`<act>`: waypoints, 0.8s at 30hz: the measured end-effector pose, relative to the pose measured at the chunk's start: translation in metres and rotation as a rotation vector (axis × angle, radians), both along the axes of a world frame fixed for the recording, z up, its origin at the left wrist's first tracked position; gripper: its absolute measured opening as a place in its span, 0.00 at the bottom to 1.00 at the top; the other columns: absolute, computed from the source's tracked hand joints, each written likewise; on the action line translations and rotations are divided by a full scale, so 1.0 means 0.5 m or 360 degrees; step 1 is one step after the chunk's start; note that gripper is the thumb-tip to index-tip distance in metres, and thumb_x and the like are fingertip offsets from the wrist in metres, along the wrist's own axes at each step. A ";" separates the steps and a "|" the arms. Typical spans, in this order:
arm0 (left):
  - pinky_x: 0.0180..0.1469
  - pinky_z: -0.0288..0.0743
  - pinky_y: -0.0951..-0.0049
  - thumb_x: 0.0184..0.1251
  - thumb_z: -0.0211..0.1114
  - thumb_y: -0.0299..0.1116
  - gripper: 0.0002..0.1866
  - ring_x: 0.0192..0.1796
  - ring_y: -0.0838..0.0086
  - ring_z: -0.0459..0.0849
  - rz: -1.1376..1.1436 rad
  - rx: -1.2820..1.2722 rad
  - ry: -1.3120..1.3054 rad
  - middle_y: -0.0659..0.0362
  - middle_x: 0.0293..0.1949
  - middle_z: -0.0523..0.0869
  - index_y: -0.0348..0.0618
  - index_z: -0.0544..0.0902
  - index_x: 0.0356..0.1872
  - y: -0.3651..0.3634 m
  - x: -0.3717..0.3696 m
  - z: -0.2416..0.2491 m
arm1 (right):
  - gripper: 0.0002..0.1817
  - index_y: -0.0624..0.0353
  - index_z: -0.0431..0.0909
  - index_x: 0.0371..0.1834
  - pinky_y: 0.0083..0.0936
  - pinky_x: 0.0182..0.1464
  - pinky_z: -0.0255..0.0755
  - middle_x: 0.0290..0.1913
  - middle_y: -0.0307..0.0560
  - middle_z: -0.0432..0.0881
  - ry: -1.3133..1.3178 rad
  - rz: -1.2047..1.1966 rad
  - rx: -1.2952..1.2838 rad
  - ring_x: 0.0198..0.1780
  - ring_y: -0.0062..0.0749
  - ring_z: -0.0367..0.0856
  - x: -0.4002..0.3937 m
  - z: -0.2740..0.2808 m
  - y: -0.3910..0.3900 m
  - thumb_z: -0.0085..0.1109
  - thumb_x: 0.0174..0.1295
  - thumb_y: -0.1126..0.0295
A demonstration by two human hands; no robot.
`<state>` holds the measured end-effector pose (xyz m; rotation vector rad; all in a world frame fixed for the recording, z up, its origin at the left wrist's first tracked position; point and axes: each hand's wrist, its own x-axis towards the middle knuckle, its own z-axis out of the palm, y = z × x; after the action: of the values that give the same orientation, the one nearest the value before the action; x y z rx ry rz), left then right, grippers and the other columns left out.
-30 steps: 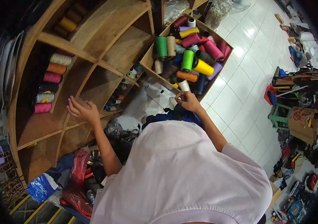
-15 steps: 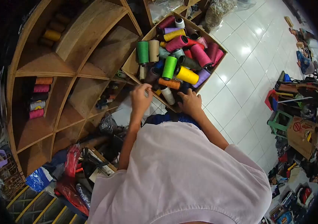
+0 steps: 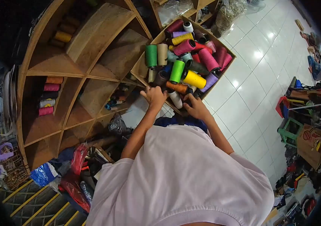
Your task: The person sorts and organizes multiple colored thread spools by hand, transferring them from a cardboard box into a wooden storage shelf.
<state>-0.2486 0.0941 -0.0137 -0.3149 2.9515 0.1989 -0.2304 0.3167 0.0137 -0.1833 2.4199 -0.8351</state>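
A cardboard box (image 3: 142,78) full of thread spools sits in front of my body. My left hand (image 3: 155,98) is at the box's near left edge, palm down, with its fingers apart. Close to its fingertips lies a dark brown spool (image 3: 161,78). My right hand (image 3: 198,108) reaches over the near corner, thumb and fingers apart, beside the dark end of an orange spool (image 3: 176,87). A white spool (image 3: 175,99) lies between my hands. Bright green (image 3: 177,71) and yellow (image 3: 194,79) spools rest farther in. Some of my right fingertips are hard to make out among the dark spools.
Wooden cubby shelving (image 3: 89,75) stands on the left, with a stack of spools (image 3: 47,103) in one compartment. White floor tiles (image 3: 243,94) lie to the right. A green stool (image 3: 289,132) and a carton (image 3: 311,145) stand far right. Plastic bags (image 3: 74,184) are piled lower left.
The view has shifted, so the box and shelves appear slightly lower and farther right. My left fingers have spread from a closer bunch. My right hand stays at the near corner.
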 end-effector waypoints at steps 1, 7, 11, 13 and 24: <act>0.55 0.56 0.44 0.57 0.72 0.50 0.17 0.55 0.56 0.78 0.0026 0.0028 0.0077 0.54 0.34 0.88 0.46 0.87 0.31 -0.001 0.005 -0.003 | 0.19 0.46 0.70 0.56 0.49 0.50 0.74 0.46 0.61 0.81 -0.0103 -0.0056 -0.0403 0.50 0.55 0.83 -0.002 -0.008 0.011 0.60 0.65 0.56; 0.54 0.58 0.42 0.57 0.72 0.48 0.18 0.54 0.57 0.80 0.0151 0.0625 0.0102 0.55 0.40 0.88 0.45 0.88 0.38 -0.042 0.019 -0.025 | 0.21 0.47 0.62 0.61 0.22 0.39 0.71 0.46 0.47 0.82 -0.0708 -0.0540 -0.1004 0.42 0.25 0.78 0.007 0.124 -0.002 0.60 0.70 0.67; 0.44 0.74 0.56 0.55 0.74 0.42 0.19 0.42 0.58 0.87 0.0275 0.0571 0.0634 0.54 0.36 0.89 0.44 0.88 0.45 -0.057 0.063 0.024 | 0.31 0.54 0.62 0.66 0.21 0.39 0.71 0.48 0.44 0.81 -0.0888 -0.0820 -0.1319 0.41 0.25 0.79 0.019 0.117 -0.042 0.69 0.65 0.61; 0.44 0.76 0.59 0.57 0.74 0.41 0.19 0.41 0.60 0.88 0.0349 0.0820 0.0727 0.53 0.37 0.89 0.41 0.88 0.46 -0.096 0.082 0.043 | 0.32 0.56 0.64 0.66 0.21 0.40 0.71 0.49 0.44 0.81 -0.1032 -0.0880 -0.1391 0.41 0.25 0.78 0.020 0.095 -0.069 0.70 0.64 0.59; 0.48 0.80 0.75 0.70 0.69 0.37 0.22 0.43 0.74 0.86 0.1536 0.1638 0.1370 0.55 0.45 0.87 0.27 0.81 0.54 -0.393 0.387 0.047 | 0.28 0.59 0.69 0.64 0.26 0.47 0.73 0.51 0.44 0.83 -0.1634 -0.0356 -0.1386 0.46 0.29 0.84 0.030 0.075 -0.443 0.65 0.66 0.60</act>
<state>-0.0553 -0.1024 0.0098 -1.7048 2.4673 2.2626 -0.2152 0.0953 0.0512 0.1726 1.0449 -1.5549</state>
